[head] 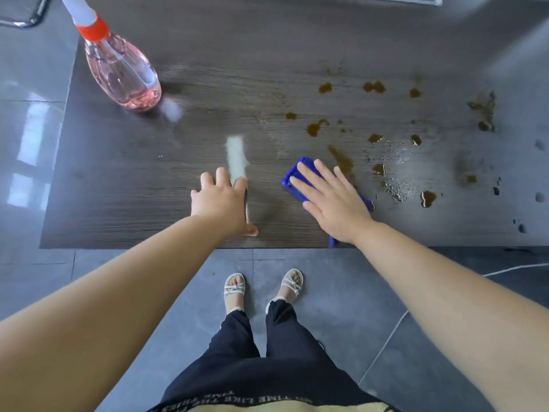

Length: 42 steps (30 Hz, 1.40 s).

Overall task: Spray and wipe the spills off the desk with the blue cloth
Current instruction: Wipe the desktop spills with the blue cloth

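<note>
Black trousers (252, 352) and white sandals (234, 288) stand on grey floor tiles (326, 292) at the front edge of a dark wood-grain desk (118, 188). The left hand (221, 200) rests flat on the bare desk, holding nothing. The right hand (332, 200) presses the blue cloth (292, 176) with straight, spread fingers. Brown spills (318, 127) and fine droplets (398, 188) lie scattered beyond it and to its right. A pink spray bottle (121, 69) stands at the far left, well apart from both hands.

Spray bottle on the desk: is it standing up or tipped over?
Upright: the spray bottle stands on its base on the desk, orange collar and white nozzle on top, pink liquid settled at the bottom.
</note>
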Tool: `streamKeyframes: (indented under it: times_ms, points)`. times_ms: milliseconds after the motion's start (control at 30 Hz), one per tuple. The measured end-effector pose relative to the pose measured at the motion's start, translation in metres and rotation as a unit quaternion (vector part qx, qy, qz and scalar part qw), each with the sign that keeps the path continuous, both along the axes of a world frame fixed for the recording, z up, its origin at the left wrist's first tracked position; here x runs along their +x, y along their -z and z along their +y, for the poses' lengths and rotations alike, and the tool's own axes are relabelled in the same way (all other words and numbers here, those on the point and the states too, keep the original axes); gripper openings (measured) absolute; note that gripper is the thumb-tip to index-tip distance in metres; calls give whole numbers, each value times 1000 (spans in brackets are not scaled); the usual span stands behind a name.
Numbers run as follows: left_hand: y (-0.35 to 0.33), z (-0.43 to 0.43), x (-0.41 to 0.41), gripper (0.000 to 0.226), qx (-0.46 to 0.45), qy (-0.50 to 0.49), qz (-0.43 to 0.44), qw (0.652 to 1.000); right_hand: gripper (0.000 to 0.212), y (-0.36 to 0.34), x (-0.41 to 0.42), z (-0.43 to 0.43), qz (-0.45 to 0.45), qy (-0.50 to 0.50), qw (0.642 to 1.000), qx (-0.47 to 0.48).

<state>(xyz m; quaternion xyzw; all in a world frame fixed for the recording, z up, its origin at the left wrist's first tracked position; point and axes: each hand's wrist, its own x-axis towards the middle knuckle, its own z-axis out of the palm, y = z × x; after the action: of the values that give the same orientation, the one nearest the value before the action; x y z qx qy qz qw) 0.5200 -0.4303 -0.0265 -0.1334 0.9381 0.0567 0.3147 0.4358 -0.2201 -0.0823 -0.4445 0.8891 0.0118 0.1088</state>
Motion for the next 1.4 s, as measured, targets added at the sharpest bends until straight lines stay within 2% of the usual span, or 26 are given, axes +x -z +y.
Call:
streamKeyframes:
  times_ms: [67,133,200,267,333,400,433,467,533,600,633,667,733,800,867,900,967,1067,1133,1200,1267,1333,1400]
  points:
    - [-3,-3,-4,93,16,-31,12,999,50,-1,-19,-19,-16,149,989,4]
    - [-5,-8,-12,94,20,-53,28,998,52,-1,-22,-51,-7,272,962,-5]
    - [-4,-15,-20,100,11,-62,46,997,54,-2,-7,-72,-2,313,950,-10]
    - [-1,-22,-26,108,5,-69,54,996,54,-1,13,-68,-6,236,972,-4]
    - [2,-28,-28,116,12,-71,49,996,52,-1,26,-44,-10,77,997,-10]
    - [5,-32,-28,120,9,-59,45,997,51,-2,17,-16,-5,-35,999,-8]
    - [6,-32,-29,121,3,-53,42,998,52,-1,6,-7,6,-44,999,0]
    - [6,-31,-30,121,-3,-49,39,998,51,-1,-7,-5,12,-17,1000,7]
    - [4,-30,-34,119,-11,-48,32,998,50,-2,-30,-24,7,117,993,8]
    - [4,-27,-38,114,-11,-60,28,998,52,-2,-46,-61,-2,280,960,-1]
    - [4,-27,-39,112,-11,-61,26,998,53,-2,-46,-79,-6,333,943,-5]
    - [5,-26,-39,112,-9,-65,27,998,54,-3,-43,-93,-10,341,940,-5]
    - [6,-27,-39,112,-9,-65,29,997,55,0,-28,-100,-2,239,971,5]
    - [7,-28,-38,114,-4,-66,32,997,53,-3,-13,-82,-4,55,998,-2]
    - [8,-29,-37,115,3,-67,39,997,53,-5,-17,-57,-12,-81,997,-11]
    - [7,-29,-37,116,6,-68,41,997,53,-4,-27,-48,-11,-105,994,-8]
    - [6,-29,-36,117,12,-69,40,997,52,-1,-50,-42,8,-63,998,11]
    - [5,-30,-36,117,14,-68,37,997,51,0,-81,-77,21,147,989,16]
    - [4,-31,-36,117,15,-70,34,997,53,-1,-85,-108,5,231,973,8]
    - [4,-31,-36,117,18,-68,35,997,55,-3,-73,-124,10,182,983,7]
    - [4,-31,-36,116,20,-68,32,997,54,-5,-58,-114,0,24,1000,11]
    - [5,-32,-36,117,18,-63,28,997,51,-7,-54,-83,-7,-135,991,10]
    - [4,-32,-37,118,18,-67,27,997,49,-6,-74,-60,16,-180,984,-2]
